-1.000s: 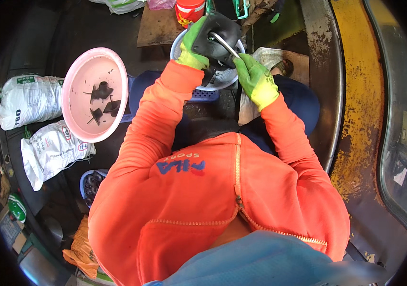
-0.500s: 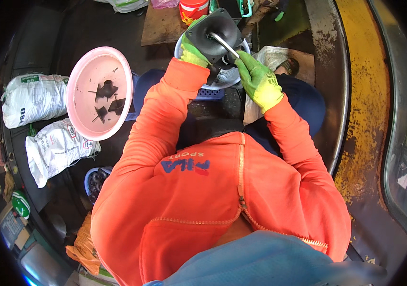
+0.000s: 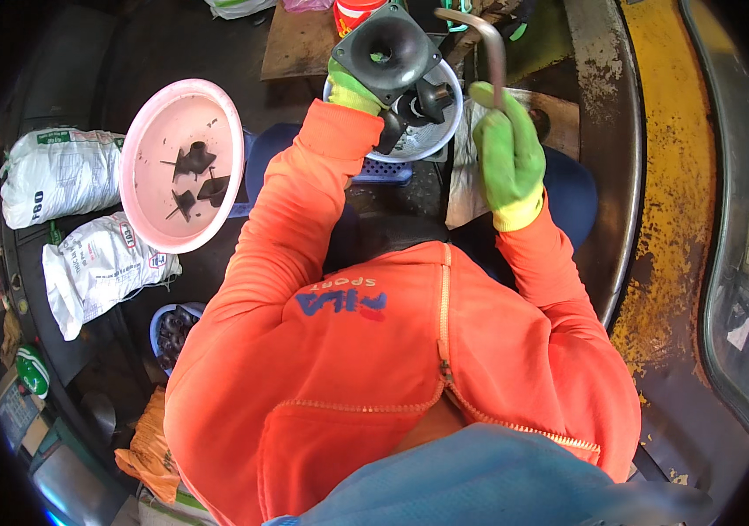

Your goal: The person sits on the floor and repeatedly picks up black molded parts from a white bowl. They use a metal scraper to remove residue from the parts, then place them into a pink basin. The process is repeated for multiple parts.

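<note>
My left hand [image 3: 351, 90], in a green and yellow glove, grips a black horn-shaped piece [image 3: 365, 61] with a square flange and a round mouth. A small green spot shows through the hole at its centre. My right hand [image 3: 512, 158], gloved alike, is closed around a bent metal tool [image 3: 495, 66], which points up and curves left, apart from the horn. The tool is slightly blurred. Below the horn, a pale basin [image 3: 450, 123] holds more black pieces [image 3: 432, 98].
To the left, a pink basin [image 3: 133, 188] holds several black parts [image 3: 194, 159]. White printed sacks [image 3: 59, 175] lie beyond it. A blue tub [image 3: 159, 329] of dark parts sits nearer. A red bucket [image 3: 355, 13] stands ahead; a worn yellow metal edge [image 3: 668, 219] runs along the right.
My right hand has drawn the metal tool out of the horn's mouth and moved right, raising the tool. The horn stays in my left hand, shifted slightly and turned more upward.
</note>
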Tool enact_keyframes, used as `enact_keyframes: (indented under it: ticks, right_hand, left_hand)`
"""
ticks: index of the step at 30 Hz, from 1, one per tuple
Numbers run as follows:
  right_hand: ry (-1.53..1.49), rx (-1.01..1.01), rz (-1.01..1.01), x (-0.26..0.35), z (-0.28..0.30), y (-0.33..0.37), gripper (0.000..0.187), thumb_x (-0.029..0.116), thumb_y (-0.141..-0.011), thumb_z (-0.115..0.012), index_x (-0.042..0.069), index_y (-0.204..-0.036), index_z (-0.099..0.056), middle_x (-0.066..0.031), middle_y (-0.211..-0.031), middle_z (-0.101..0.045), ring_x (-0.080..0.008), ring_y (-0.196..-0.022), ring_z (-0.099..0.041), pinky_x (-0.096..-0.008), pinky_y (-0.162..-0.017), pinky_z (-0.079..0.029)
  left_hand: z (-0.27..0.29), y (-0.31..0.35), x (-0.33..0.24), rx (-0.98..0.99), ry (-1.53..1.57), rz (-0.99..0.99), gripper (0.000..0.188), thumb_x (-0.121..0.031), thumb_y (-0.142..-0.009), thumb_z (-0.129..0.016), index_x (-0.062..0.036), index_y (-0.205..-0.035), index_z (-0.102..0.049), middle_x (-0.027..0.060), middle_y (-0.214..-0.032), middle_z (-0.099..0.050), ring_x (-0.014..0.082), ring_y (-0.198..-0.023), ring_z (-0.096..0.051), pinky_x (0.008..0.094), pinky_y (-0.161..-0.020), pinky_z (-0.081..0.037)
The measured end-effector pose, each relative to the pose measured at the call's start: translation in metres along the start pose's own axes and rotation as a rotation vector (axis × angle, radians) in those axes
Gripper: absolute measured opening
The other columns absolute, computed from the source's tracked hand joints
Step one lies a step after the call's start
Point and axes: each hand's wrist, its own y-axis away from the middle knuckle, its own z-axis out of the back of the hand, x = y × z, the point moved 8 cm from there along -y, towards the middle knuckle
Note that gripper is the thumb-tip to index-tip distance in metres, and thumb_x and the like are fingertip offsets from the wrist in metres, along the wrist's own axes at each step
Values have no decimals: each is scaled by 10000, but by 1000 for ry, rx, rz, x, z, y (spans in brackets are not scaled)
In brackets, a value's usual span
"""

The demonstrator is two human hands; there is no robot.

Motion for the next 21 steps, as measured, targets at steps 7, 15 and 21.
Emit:
enact_keyframes:
  ticks: [7,15,21]
  right_hand:
    - [247,181,-165,-11,-12,3,261,131,-995,-506,27,-1221,-582,-175,-987,-663,-289,-834,-659,-357,-733,-506]
    - [264,271,-251,-23,-18,6,275,148,-993,-505,26,-1229,-576,-199,-1065,-654,-272,-948,-662,-341,-806,-501]
    - [-9,97,9,-9,-11,9,310,134,-997,-494,-19,-1261,-549,-179,-1072,-669,-275,-984,-660,-349,-863,-504]
  left_hand:
    - [-17,-6,4,192,254,28,239,-152,-770,-754,-61,-976,-677,40,-853,-679,173,-786,-660,290,-720,-533]
    - [-6,0,-4,46,-142,29,253,-134,-760,-771,-60,-985,-682,46,-882,-696,164,-826,-670,298,-754,-540]
    - [-2,2,3,14,2,-3,242,-171,-761,-759,-58,-954,-669,45,-845,-681,201,-811,-664,327,-747,-542]
